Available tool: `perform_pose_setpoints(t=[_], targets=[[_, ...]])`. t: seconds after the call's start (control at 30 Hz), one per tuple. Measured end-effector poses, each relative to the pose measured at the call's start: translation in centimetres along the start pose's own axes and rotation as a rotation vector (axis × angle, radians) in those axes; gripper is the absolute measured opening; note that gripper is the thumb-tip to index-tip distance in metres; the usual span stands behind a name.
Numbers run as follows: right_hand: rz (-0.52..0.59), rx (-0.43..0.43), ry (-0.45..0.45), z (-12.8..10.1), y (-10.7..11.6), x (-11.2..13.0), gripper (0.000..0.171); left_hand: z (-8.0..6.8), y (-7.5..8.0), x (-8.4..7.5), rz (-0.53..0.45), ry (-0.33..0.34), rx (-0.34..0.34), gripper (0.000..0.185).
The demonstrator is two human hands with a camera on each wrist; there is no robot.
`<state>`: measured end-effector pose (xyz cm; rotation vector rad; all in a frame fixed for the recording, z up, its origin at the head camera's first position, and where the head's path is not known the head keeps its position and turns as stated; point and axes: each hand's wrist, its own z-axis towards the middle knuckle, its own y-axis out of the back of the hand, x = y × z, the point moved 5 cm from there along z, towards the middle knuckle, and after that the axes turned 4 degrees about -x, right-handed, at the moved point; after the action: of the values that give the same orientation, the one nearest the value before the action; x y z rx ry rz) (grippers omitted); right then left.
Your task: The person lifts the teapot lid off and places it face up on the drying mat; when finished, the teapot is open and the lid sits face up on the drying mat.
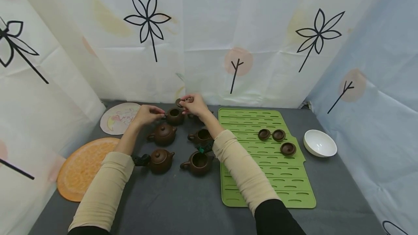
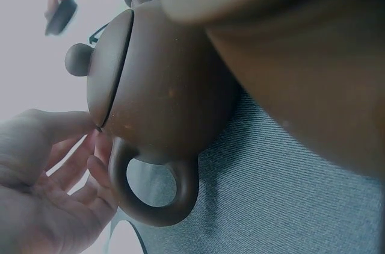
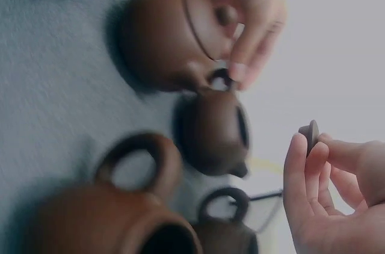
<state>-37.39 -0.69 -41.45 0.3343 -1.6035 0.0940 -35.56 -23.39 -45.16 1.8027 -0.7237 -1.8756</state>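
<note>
Clay teapot lid [image 1: 179, 102] pinched in right hand [image 1: 193, 105] fingertips, held just above open back-row teapot [image 1: 174, 116]; left hand [image 1: 147, 114] fingertips steady pot's handle side, closed on it.

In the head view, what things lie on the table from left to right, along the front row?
Orange mat → lidded teapot → open teapot → green mat → white bowl.

Six brown teapots [image 1: 163, 134] clustered at table centre, three loose lids [image 1: 278, 135] on one green mat [image 1: 294, 184] at 3 o'clock, one lid [image 1: 179, 102] held aloft at 12 o'clock, one white bowl [image 1: 319, 143], two round placemats [image 1: 83, 166] at 9 o'clock, two hands [image 1: 147, 114]
</note>
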Motion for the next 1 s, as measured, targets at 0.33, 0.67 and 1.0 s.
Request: perform_pose_setpoints(t=[0.33,0.67,1.0], targets=[[0.003,-0.041,0.062,-1.8,6.6,2.7,0.031,-0.1,0.0,0.0,-0.009,-0.01,0.009,0.027],[-0.067,-0.068,0.131,-5.8,14.6,3.4,0.034,-0.6,-0.1,-0.4,-0.051,-0.016,0.039,0.03],[-0.155,-0.053,0.107,-11.0,19.6,2.3,0.038,-0.7,-0.1,-0.4,-0.046,-0.01,0.03,0.03]])
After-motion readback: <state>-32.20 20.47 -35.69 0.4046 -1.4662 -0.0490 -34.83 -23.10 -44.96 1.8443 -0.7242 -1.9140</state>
